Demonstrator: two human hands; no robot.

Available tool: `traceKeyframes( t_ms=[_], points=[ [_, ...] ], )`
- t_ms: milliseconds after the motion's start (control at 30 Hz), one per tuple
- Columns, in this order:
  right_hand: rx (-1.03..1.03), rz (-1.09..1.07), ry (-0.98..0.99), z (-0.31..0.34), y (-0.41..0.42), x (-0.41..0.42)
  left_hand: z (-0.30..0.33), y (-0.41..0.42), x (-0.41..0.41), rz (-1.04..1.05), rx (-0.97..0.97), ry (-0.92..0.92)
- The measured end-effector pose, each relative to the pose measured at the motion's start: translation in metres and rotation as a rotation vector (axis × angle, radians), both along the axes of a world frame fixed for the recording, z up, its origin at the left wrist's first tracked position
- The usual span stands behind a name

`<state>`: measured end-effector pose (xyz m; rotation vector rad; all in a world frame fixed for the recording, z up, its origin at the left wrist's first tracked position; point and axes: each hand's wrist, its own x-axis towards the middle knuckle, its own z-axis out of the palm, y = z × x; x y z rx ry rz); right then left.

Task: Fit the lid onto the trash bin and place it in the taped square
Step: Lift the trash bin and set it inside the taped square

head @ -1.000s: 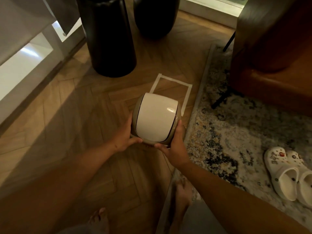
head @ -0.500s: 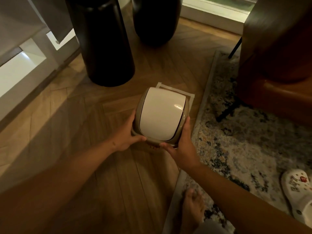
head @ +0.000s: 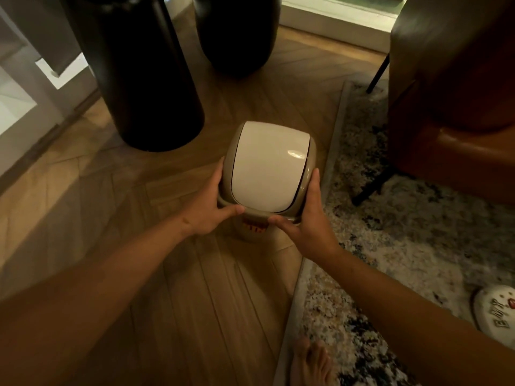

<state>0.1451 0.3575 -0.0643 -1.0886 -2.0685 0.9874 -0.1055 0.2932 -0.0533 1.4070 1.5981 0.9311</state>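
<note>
Both hands clasp one trash bin at its rim: left hand at nine o'clock, right hand at three, equally near. Its one swing lid is seated, and the bin stands upright between them. The taped square is hidden, probably beneath the bin. Two tall black vases stand at eleven and twelve o'clock.

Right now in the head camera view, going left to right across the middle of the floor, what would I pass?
Tall black cylinder → left hand → trash bin, lid on → right hand → patterned rug → brown leather chair.
</note>
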Motion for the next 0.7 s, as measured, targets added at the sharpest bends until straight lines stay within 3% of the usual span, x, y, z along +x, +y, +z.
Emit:
traceKeyframes(
  t_ms=[700],
  points=[
    [-0.046,-0.044,-0.007,0.002,0.115,-0.02,0.004,0.124,-0.011,0.039,0.008,-0.014]
  ],
)
